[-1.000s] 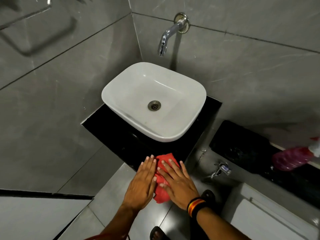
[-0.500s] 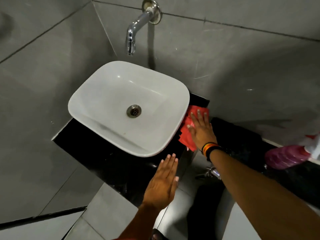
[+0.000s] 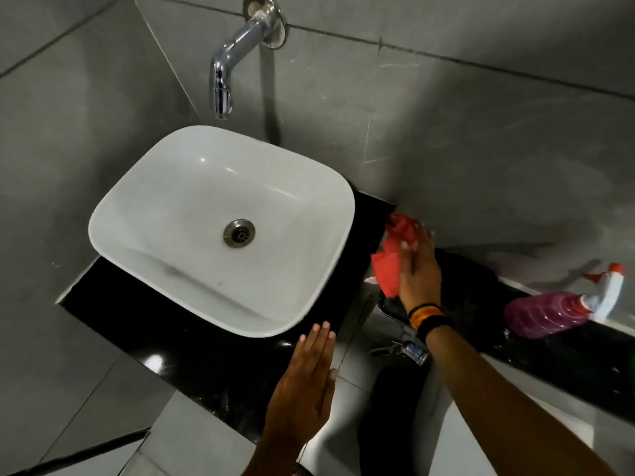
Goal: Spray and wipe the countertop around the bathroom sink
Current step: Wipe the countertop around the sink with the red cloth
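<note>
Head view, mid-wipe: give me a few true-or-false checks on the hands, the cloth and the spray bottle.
1. The right hand presses the red cloth at the counter's right edge. True.
2. The left hand grips the spray bottle. False: it is flat and empty-handed over the black countertop.
3. The spray bottle lies on its side on the ledge to the right. True.
4. The cloth sits inside the sink. False: the white sink holds no cloth.
</note>
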Demonstrator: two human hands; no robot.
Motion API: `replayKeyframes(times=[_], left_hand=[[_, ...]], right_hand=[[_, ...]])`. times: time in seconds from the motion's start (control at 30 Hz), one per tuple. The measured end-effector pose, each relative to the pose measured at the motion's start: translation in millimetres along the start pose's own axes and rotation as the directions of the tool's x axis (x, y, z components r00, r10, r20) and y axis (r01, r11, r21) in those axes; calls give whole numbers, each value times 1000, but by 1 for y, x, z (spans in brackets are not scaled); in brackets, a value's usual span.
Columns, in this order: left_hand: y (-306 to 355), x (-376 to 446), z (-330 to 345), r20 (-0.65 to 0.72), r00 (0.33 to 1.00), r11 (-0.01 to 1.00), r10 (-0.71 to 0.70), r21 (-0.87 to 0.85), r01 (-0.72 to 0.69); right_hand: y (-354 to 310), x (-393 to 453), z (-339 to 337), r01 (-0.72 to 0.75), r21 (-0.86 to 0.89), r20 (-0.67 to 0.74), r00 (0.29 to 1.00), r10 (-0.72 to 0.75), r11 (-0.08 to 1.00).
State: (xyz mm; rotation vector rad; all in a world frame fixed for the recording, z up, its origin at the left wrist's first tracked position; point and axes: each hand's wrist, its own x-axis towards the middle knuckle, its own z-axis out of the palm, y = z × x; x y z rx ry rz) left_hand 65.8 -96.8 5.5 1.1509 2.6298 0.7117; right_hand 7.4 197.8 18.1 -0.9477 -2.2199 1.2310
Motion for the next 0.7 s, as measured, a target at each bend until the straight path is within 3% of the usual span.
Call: replayKeyframes(times=[0.1, 0.17, 0.27, 0.33, 0.5, 0.7], left_hand=[[1, 1, 0, 13, 1000, 1000, -14, 29, 14], [1, 0, -1, 7, 1000, 999, -16, 32, 16], [0, 0, 1, -13, 1000, 999, -3, 32, 3], [-2, -1, 2, -5, 1000, 1000, 1, 25, -1], [-3, 0, 5, 25, 1000, 997, 7, 79, -9], [36, 29, -19, 0, 993, 985, 119, 124, -118]], right_hand=[[30, -10, -17, -24, -95, -22, 1000, 22, 995], [52, -7, -18, -30, -379, 160, 982, 98, 925], [79, -5, -18, 26, -683, 387, 860, 332, 730], [87, -4, -18, 53, -705, 429, 826, 365, 708], [71, -14, -22, 44, -658, 417, 853, 315, 752], [17, -45, -46, 239, -598, 364, 931, -7, 765]])
